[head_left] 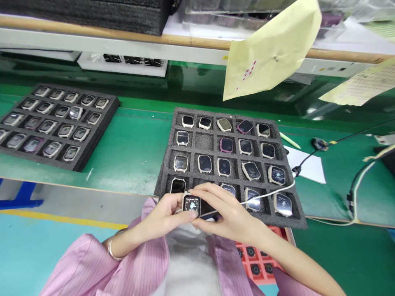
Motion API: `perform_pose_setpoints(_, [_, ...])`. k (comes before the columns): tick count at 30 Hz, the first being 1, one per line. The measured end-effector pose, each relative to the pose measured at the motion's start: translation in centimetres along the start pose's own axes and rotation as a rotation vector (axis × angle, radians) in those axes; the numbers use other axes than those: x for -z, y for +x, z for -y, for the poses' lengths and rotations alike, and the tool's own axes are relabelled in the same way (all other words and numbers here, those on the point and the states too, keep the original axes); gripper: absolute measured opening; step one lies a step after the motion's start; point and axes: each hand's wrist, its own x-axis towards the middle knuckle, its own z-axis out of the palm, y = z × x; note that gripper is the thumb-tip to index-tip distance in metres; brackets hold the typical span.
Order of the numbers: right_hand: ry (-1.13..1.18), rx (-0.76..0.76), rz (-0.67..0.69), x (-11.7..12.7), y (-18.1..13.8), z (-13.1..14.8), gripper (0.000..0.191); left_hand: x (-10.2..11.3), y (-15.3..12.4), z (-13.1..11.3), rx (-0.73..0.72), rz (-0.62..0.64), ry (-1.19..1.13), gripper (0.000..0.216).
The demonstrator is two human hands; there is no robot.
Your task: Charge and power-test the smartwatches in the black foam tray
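Note:
Close to my body, a smartwatch (pixel 191 204) with a lit screen and a pale case is held between my two hands. My left hand (pixel 168 213) grips it from the left, with the thumb across the lower screen. My right hand (pixel 226 211) is closed at its right side, fingertips at the top corner. A white cable (pixel 268 192) passes behind my right hand and reappears beside the watch; its end is hidden. Just beyond, a dark foam tray (pixel 199 188) holds many strapless smartwatches in square pockets, one pocket bare in the second row.
Another foam tray (pixel 101 142) of watches lies at the left. A red tray (pixel 259 279) with round black parts sits below the bench edge. Yellow paper (pixel 268 53) hangs from the shelf. A green pen (pixel 290 140), white paper (pixel 308 166) and cables lie right.

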Motion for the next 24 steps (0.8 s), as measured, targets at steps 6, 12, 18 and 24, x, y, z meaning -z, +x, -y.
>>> perform_pose_setpoints(6, [-0.035, -0.002, 0.002, -0.1, -0.2, 0.1, 0.041, -0.1, -0.1, 0.0, 0.001, 0.0, 0.033, 0.024])
perform_pose_setpoints(12, [-0.001, 0.003, 0.002, 0.8, -0.1, 0.1, 0.035, 0.0, -0.4, 0.5, -0.013, 0.006, 0.213, 0.033])
perform_pose_setpoints(18, [-0.156, -0.139, -0.036, 2.0, -0.7, -1.6, 0.035, 0.2, -1.0, 1.2, 0.036, 0.384, 0.187, 0.046])
perform_pose_setpoints(24, [-0.337, -0.051, 0.08, 1.2, 0.9, -0.5, 0.035, 0.8, -1.7, 1.0, 0.004, 0.552, 0.117, 0.053])
